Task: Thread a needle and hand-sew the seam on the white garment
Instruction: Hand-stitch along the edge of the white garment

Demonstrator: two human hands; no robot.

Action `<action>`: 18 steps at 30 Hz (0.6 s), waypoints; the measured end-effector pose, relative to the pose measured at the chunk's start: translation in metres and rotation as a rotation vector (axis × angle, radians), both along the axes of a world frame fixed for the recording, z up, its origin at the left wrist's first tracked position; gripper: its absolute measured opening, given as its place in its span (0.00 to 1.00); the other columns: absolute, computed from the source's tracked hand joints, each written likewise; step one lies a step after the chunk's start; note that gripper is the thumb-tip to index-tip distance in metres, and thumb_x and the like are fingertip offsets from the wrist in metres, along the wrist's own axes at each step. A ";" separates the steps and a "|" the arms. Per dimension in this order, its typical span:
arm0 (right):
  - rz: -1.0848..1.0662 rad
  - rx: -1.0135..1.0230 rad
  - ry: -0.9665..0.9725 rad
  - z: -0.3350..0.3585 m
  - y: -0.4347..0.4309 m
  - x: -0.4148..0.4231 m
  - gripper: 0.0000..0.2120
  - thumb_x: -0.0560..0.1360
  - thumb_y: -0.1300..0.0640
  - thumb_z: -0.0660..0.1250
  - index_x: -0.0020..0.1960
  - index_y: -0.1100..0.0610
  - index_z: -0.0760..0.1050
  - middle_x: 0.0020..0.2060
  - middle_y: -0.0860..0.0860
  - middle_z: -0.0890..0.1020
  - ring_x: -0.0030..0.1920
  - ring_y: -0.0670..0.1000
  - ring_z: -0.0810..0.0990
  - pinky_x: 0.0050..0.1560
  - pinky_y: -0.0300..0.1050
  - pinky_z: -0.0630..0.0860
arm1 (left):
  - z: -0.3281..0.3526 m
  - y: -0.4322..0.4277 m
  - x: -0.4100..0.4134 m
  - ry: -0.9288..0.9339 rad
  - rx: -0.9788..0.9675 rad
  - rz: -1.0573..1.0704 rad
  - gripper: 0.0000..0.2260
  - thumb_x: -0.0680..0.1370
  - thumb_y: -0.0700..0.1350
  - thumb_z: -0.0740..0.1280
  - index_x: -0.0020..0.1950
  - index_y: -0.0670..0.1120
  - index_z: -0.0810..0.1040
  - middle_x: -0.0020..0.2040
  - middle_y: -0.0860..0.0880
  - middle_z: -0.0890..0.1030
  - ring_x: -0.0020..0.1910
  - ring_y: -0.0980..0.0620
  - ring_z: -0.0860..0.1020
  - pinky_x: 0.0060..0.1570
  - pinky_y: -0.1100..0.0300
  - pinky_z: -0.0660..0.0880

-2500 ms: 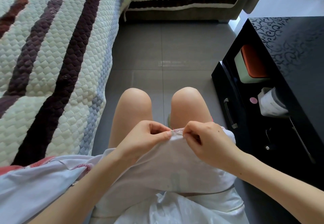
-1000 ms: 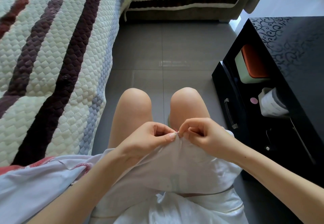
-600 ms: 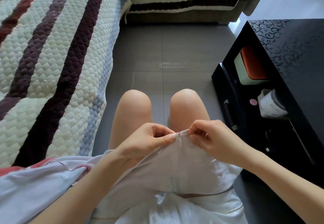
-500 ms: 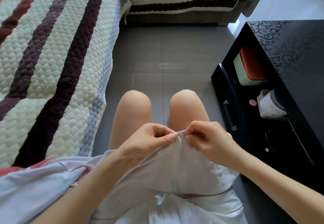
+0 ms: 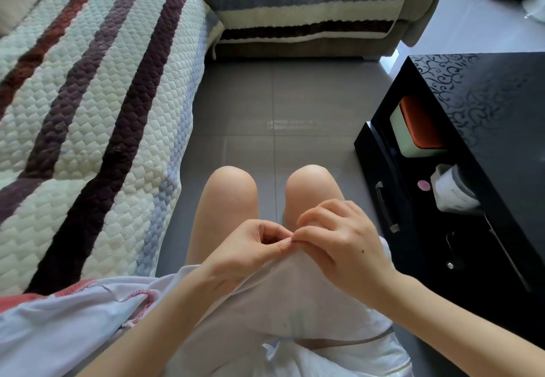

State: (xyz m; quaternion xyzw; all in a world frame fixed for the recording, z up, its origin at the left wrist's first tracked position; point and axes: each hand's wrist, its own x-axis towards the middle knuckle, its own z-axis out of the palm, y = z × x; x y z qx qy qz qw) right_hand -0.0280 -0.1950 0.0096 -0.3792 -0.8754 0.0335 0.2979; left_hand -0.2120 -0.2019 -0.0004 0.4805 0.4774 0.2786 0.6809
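The white garment lies draped over my lap, its top edge lifted between both hands. My left hand pinches that edge between thumb and forefinger. My right hand pinches a thin silver needle right at the edge; only a short tip shows between the two hands. The thread cannot be made out. The fingertips of both hands almost touch above my knees.
A quilted striped sofa cover fills the left and back. A black glossy cabinet stands at the right, with an open drawer holding an orange-lidded box and a white roll. Grey tiled floor lies ahead.
My right hand has shifted left and turned over the seam, so its fingertips now meet my left thumb and the needle tip shows. The view tilted upward a little.
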 end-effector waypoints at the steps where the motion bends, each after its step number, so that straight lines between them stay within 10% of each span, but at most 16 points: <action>1: 0.038 -0.002 0.002 0.000 0.002 -0.001 0.11 0.78 0.55 0.63 0.41 0.53 0.81 0.41 0.47 0.81 0.42 0.52 0.76 0.42 0.47 0.69 | 0.001 0.000 -0.001 -0.007 0.002 -0.007 0.05 0.76 0.42 0.70 0.43 0.44 0.85 0.41 0.48 0.84 0.42 0.56 0.79 0.47 0.63 0.74; 18: 0.321 -0.043 -0.009 0.004 0.001 -0.016 0.10 0.70 0.71 0.64 0.45 0.61 0.80 0.38 0.54 0.78 0.39 0.55 0.73 0.43 0.48 0.71 | 0.001 0.002 0.001 0.080 0.056 -0.074 0.08 0.73 0.38 0.70 0.35 0.49 0.82 0.34 0.52 0.79 0.37 0.57 0.75 0.39 0.64 0.72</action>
